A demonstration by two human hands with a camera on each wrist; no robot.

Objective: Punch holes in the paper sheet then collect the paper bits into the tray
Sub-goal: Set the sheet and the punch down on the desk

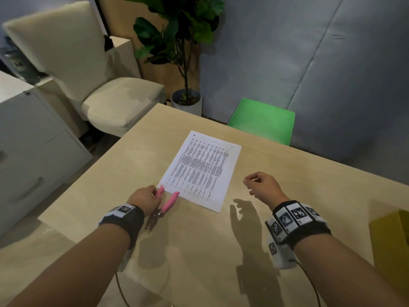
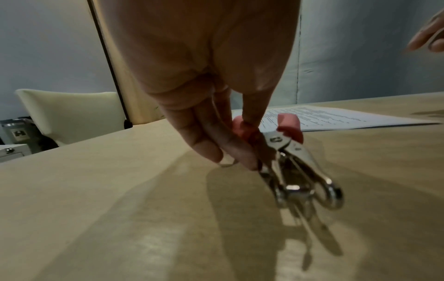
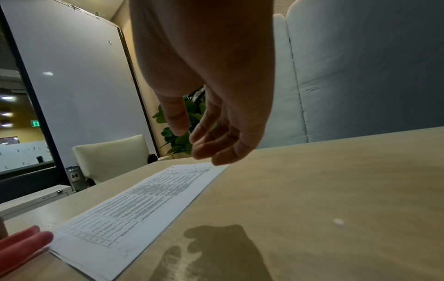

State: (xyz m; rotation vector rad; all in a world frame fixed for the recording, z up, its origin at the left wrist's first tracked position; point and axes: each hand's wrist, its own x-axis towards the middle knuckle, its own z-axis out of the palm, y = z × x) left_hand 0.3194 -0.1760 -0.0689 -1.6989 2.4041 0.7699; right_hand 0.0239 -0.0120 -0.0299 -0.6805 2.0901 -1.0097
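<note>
Paper sheet (image 1: 200,171) lies flat at table (image 1: 287,196) centre; two dark dots near its far edge may be holes — cannot confirm. Left hand (image 1: 145,199) at 7 o'clock of the sheet pinches one pink handle of the hole punch (image 1: 162,207), metal head toward the person, handles spread. Right hand (image 1: 263,185) hangs at 3 o'clock, fingers loosely curled, holding nothing — judged early: punching and collecting remain, yellow tray (image 1: 391,242) at far right.

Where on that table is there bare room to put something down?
The table is bare right of the paper sheet, up to the yellow tray, and along the near edge. It is crowded at the sheet's near-left corner, where the left hand holds the hole punch.
</note>
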